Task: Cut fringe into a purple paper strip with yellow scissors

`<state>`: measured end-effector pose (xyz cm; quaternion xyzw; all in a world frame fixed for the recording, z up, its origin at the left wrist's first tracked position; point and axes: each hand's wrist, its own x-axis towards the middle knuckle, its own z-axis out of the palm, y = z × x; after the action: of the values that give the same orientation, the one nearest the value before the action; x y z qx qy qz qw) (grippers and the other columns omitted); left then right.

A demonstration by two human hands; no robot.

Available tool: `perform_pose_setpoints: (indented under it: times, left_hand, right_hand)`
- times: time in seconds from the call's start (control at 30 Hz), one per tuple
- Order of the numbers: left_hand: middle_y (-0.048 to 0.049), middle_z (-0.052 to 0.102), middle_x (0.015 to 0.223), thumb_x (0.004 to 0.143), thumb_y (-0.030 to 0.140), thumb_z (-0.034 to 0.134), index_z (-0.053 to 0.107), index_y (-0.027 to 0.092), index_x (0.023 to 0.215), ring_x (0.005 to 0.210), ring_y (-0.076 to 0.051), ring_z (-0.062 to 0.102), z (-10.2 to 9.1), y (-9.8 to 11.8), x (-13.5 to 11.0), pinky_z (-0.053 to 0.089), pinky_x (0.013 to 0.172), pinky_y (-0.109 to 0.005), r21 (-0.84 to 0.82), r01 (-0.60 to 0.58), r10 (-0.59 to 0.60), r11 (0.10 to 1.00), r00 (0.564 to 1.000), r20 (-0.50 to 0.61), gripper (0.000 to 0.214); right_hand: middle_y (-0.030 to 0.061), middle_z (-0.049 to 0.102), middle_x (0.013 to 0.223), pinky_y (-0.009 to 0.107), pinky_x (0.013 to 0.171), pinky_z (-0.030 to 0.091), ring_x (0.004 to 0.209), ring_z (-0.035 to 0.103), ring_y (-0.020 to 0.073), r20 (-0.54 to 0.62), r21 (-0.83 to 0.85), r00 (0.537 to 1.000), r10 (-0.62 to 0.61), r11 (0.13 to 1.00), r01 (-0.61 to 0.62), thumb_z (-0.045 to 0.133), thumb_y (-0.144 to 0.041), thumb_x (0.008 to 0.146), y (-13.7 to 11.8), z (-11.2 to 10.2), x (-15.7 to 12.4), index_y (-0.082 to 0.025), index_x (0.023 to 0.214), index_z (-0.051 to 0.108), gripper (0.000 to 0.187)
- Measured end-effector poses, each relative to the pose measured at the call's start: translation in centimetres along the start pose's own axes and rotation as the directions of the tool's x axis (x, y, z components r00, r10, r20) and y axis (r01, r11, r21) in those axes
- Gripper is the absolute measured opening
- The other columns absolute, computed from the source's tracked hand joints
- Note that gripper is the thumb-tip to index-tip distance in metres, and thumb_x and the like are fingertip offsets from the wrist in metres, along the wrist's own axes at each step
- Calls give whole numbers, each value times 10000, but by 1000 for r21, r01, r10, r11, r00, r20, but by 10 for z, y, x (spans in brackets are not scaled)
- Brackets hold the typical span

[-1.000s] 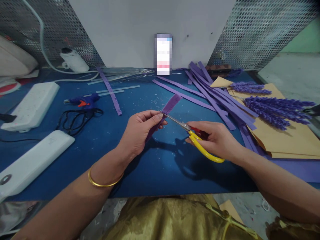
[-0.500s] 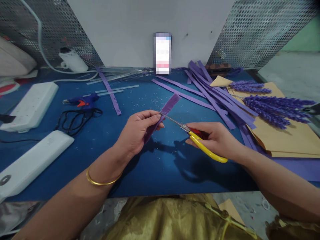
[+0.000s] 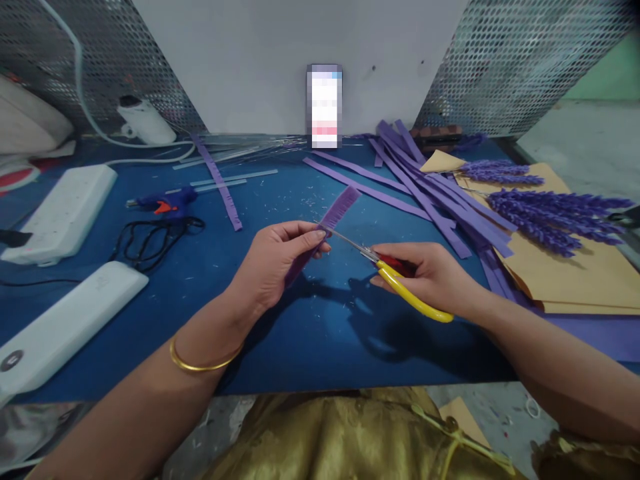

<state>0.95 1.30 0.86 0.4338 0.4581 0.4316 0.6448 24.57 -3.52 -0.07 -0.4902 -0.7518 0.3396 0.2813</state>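
My left hand (image 3: 280, 263) pinches a purple paper strip (image 3: 336, 212) above the blue table (image 3: 310, 333); the strip's far end is cut into a fine fringe. My right hand (image 3: 433, 277) grips yellow-handled scissors (image 3: 395, 280), whose thin blades reach left and meet the strip's edge just beside my left thumb. A gold bangle sits on my left wrist.
Several loose purple strips (image 3: 425, 193) lie at the back right beside finished purple lavender stems (image 3: 545, 213) on brown paper (image 3: 575, 273). A blue glue gun (image 3: 165, 202) with black cord, white power strips (image 3: 63, 210), clear glue sticks (image 3: 235, 179) and a propped phone (image 3: 325, 107) are also on the table.
The scissors' handles shifted slightly as the blades worked on the strip's edge. My left hand keeps the strip nearly still.
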Motion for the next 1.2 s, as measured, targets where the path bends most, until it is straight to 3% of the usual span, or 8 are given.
perform_pose_setpoints:
  times: [0.17, 0.47, 0.73, 0.97, 1.2]
  left_hand:
    - [-16, 734, 664, 683, 244, 849, 783, 166, 761, 605, -89, 617, 0, 0, 1, 472, 613, -184, 3, -15, 15, 1000, 1000, 3, 129]
    - [-20, 725, 651, 676, 257, 850, 782, 166, 750, 602, -102, 610, -1, -1, 0, 475, 604, -203, 22, -39, 39, 999, 999, -15, 136]
    - [-22, 721, 661, 679, 262, 841, 781, 163, 750, 635, -115, 621, 1, -1, 0, 490, 639, -219, 37, -89, 91, 995, 995, -46, 136]
    - [-15, 722, 675, 693, 281, 831, 780, 174, 766, 641, -115, 618, 0, -3, 0, 484, 650, -223, 74, -126, 130, 989, 990, -48, 139]
    - [-16, 720, 677, 694, 271, 826, 777, 172, 767, 643, -119, 616, 1, -3, 0, 486, 659, -231, 82, -148, 151, 986, 988, -43, 132]
  right_hand:
    - [31, 652, 838, 237, 567, 377, 644, 512, 132, -5, -45, 1000, -25, 999, 25, 673, -475, 876, 4, 1, 0, -156, 1010, 738, 353]
    - [36, 690, 815, 243, 546, 385, 616, 543, 146, -33, -123, 999, -38, 992, 34, 675, -503, 866, 5, 1, 0, -177, 1130, 721, 422]
    - [62, 721, 914, 255, 574, 418, 647, 576, 155, -70, -197, 994, -89, 978, 73, 711, -471, 846, 8, 2, -1, -194, 1115, 715, 386]
    - [73, 728, 966, 260, 574, 416, 669, 603, 164, -46, -144, 995, -84, 987, 76, 685, -502, 867, 7, 2, -1, -190, 1108, 714, 395]
    - [56, 708, 886, 248, 566, 394, 642, 563, 149, -20, -139, 996, -82, 987, 78, 662, -489, 884, 4, 0, -1, -175, 1098, 719, 384]
